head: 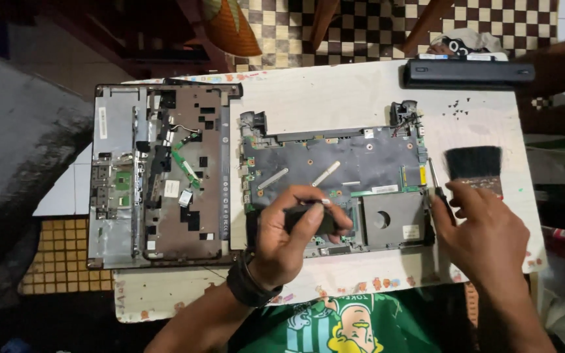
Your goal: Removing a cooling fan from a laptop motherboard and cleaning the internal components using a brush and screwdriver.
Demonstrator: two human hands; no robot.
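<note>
Laptop base (335, 176) opened, grey motherboard exposed, dusty

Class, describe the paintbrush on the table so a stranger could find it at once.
Start at the white table and the opened laptop base lying at its middle. Just right of that base, above the person's right hand, lies the brush. Its wide, flat fan of black bristles sets it apart from the thin screwdriver beside it.

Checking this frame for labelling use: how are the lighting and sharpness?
Head view: the white table is brightly lit, the surroundings fall into deep shadow; the laptop base is fairly sharp; the left hand and right hand look slightly soft.
</note>
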